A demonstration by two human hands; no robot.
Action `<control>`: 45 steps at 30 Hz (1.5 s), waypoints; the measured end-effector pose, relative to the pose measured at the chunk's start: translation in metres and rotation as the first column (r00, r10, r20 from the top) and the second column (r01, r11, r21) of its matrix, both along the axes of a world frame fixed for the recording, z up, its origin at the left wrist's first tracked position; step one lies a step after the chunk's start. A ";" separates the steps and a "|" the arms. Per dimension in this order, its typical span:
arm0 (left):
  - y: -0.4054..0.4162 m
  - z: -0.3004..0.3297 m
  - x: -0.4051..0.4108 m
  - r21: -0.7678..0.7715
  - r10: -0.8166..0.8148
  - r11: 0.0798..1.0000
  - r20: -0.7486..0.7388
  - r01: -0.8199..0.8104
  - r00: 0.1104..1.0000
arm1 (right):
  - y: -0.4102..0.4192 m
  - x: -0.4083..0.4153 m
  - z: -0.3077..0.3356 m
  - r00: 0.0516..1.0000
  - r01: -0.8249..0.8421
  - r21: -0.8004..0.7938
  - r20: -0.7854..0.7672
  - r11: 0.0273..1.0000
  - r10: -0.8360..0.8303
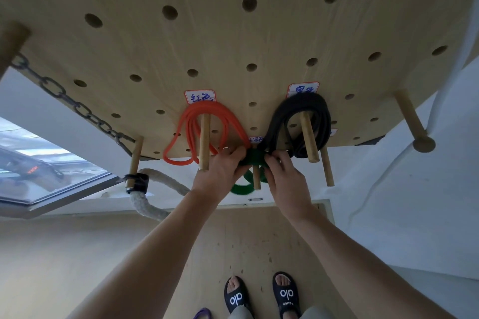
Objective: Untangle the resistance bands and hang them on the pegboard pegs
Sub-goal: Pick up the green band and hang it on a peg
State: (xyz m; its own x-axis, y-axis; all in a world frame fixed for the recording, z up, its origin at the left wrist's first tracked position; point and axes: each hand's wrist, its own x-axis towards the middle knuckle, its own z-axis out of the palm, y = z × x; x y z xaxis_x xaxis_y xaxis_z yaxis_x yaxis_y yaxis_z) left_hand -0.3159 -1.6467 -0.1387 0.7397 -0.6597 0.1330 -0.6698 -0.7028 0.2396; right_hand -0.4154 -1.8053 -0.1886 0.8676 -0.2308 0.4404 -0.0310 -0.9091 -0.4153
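Note:
A wooden pegboard (233,39) fills the upper view. A red band (186,127) hangs looped over a wooden peg (204,142) under a handwritten label. A black band (321,116) is coiled over another peg (309,137) to the right. Between them a green band (252,159) sits on a lower, smaller peg (256,179), with loops hanging beneath. My left hand (220,173) and my right hand (285,179) both grip the green band at that peg, from either side.
A dark chain (64,96) runs along the board's left edge to a peg (135,158) where a thick white rope (145,202) hangs. More pegs stick out at the right (412,119). A purple band (202,313) lies on the floor by my sandalled feet.

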 end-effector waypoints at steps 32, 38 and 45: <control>-0.004 0.008 0.008 -0.319 -0.116 0.947 -0.256 0.029 0.960 | 0.020 -0.008 0.003 0.977 0.152 0.425 0.073 0.892 -0.201; 0.003 0.005 0.008 -0.292 -0.139 0.953 -0.201 0.077 0.970 | 0.015 -0.006 0.007 0.984 0.101 0.376 0.097 0.921 -0.147; -0.001 0.008 0.006 -0.272 -0.123 0.960 -0.172 0.073 0.977 | 0.010 -0.004 0.009 0.997 0.007 0.344 0.074 0.939 -0.034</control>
